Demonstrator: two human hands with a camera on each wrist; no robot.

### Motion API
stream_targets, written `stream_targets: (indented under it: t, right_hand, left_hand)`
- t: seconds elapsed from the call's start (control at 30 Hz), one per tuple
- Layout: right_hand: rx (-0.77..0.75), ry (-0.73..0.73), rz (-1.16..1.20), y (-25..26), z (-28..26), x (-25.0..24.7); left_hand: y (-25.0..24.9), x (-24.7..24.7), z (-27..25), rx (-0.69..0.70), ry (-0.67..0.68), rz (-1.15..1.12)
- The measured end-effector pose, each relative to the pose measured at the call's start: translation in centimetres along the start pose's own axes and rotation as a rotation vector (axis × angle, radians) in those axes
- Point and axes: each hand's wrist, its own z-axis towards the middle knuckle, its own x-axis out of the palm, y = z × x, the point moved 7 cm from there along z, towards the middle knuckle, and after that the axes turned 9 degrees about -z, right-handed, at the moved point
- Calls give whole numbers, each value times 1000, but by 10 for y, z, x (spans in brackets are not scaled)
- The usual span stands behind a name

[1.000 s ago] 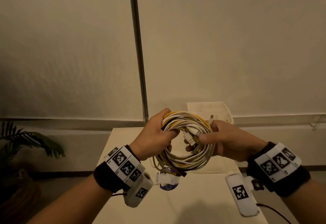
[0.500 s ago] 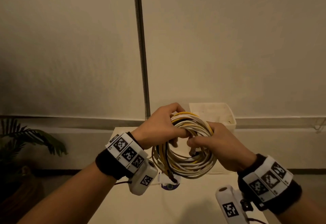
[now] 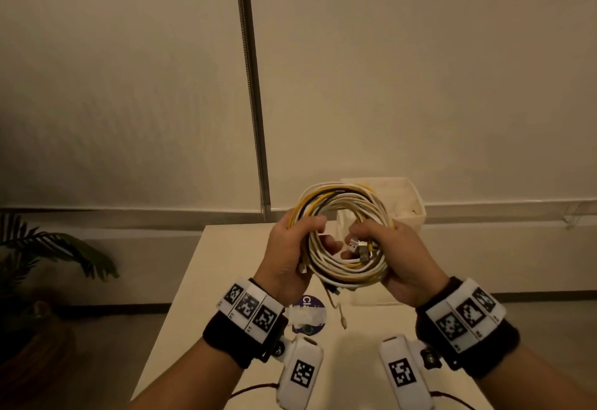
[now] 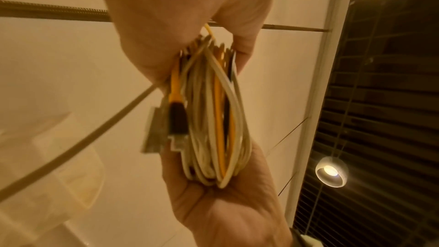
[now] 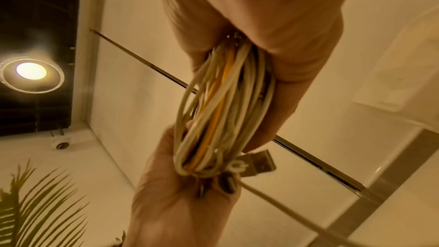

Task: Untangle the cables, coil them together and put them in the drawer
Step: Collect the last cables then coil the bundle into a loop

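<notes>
Far left, a potted plant (image 3: 55, 248) on the floor beside a pale table (image 3: 226, 280). Behind the table, a metal pole (image 3: 252, 86) upright against the wall. Left hand (image 3: 287, 261) curled round the left side of a coil of cables (image 3: 342, 232), thumb over the strands. Coil of white, yellow and black cables held above the table between both hands, well short of any drawer. Loose cable ends (image 3: 339, 309) dangling from the coil's near edge toward a round sticker (image 3: 308, 314) on the tabletop. Metal plugs (image 3: 360, 246) bunched inside the loop. Right hand (image 3: 403, 264) clasped round the coil's right side, fingers pinching at the plugs. Farther right, a white bin (image 3: 410, 196) at the table's far edge.
</notes>
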Motion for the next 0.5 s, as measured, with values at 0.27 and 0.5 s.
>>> stream_targets:
  t: [0.27, 0.5]
  right_hand:
    - [40, 4, -44, -22, -13, 3]
    - [15, 164, 242, -24, -26, 4]
  left_hand:
    - [-12, 9, -2, 166, 44, 58]
    - [-34, 25, -3, 219, 156, 156]
